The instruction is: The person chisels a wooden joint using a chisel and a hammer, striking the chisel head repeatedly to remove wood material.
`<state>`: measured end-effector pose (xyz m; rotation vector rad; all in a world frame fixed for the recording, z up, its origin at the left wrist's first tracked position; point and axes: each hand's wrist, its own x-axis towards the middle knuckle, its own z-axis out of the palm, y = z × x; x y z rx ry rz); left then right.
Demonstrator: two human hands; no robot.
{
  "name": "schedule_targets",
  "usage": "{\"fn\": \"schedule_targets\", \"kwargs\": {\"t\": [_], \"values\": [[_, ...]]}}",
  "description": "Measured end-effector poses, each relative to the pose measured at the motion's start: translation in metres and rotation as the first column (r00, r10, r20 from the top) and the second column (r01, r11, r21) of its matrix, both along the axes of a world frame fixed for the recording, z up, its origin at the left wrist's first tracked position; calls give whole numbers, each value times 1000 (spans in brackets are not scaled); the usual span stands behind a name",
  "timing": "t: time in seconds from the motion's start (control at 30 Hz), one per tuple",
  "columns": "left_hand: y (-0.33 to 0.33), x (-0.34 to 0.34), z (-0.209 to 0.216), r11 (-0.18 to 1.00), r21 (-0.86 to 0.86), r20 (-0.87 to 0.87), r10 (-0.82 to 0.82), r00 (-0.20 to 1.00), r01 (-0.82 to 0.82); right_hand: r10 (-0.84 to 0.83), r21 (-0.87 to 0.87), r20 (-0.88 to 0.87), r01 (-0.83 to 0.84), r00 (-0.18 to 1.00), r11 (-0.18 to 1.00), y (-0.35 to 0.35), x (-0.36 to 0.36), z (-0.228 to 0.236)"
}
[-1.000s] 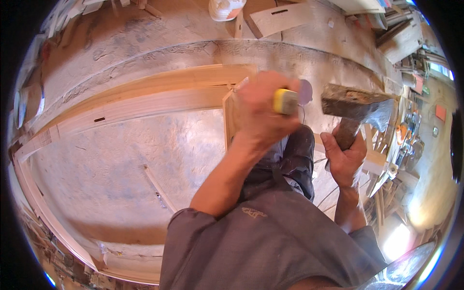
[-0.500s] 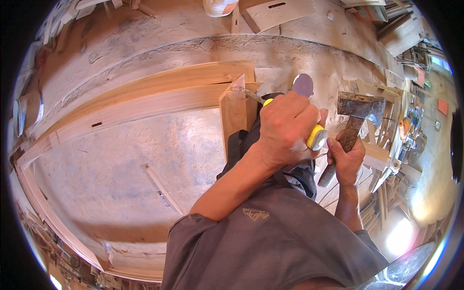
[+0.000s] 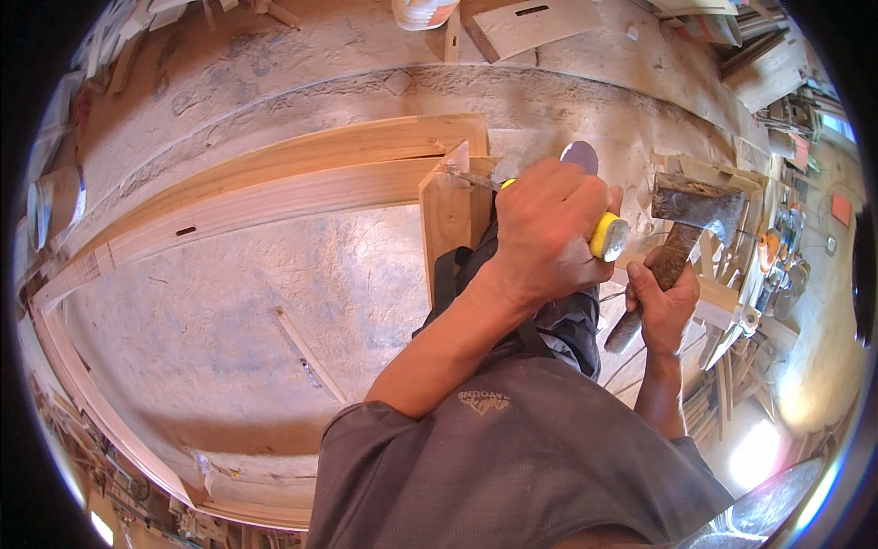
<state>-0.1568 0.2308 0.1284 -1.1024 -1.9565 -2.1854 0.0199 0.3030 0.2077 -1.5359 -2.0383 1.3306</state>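
My left hand (image 3: pixel 554 229) is wrapped round the yellow handle of a chisel (image 3: pixel 607 237). The chisel's metal blade points left and reaches the end of a wooden frame (image 3: pixel 448 220), by the joint where its boards meet. In my right hand (image 3: pixel 666 306) is a hatchet (image 3: pixel 700 206), gripped by its worn wooden handle, head up. The hatchet's head is held to the right of the chisel's butt, apart from it. My fingers hide most of the chisel's handle.
Long boards of the wooden frame (image 3: pixel 274 197) stretch left and curve round toward the lower left. On the floor inside it lies a thin wooden strip (image 3: pixel 311 355). A slotted board (image 3: pixel 530 26) and a white bucket (image 3: pixel 424 13) stand beyond. Timber and tools crowd the right.
Both hands, with the chisel and the hatchet, show slightly further right in the picture. The chisel's blade stays at the frame's joint, and both grips are unchanged.
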Motion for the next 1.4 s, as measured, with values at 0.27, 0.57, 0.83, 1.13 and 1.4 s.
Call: {"fn": "schedule_targets", "kwargs": {"t": [0.27, 0.57, 0.83, 1.13, 1.4], "values": [[4, -17, 3, 997, -32, 51, -65, 997, 66, 167, 330, -122, -118, 978, 936, -24, -15, 14], [-7, -16, -5, 994, -106, 102, 16, 995, -5, 93, 243, -183, -47, 979, 969, -40, -33, 35], [-34, -34, -8, 985, -7, 90, 172, 981, -172, 270, 313, 98, -288, 958, 905, -25, -32, 18], [-104, -113, 22, 890, 432, 506, -107, 856, -145, -8, -112, -50, 2, 999, 994, -26, 9, -8], [-61, -83, -15, 928, 348, 617, -118, 778, -135, -21, -109, -7, 20, 1000, 994, -30, 19, -10]]}}
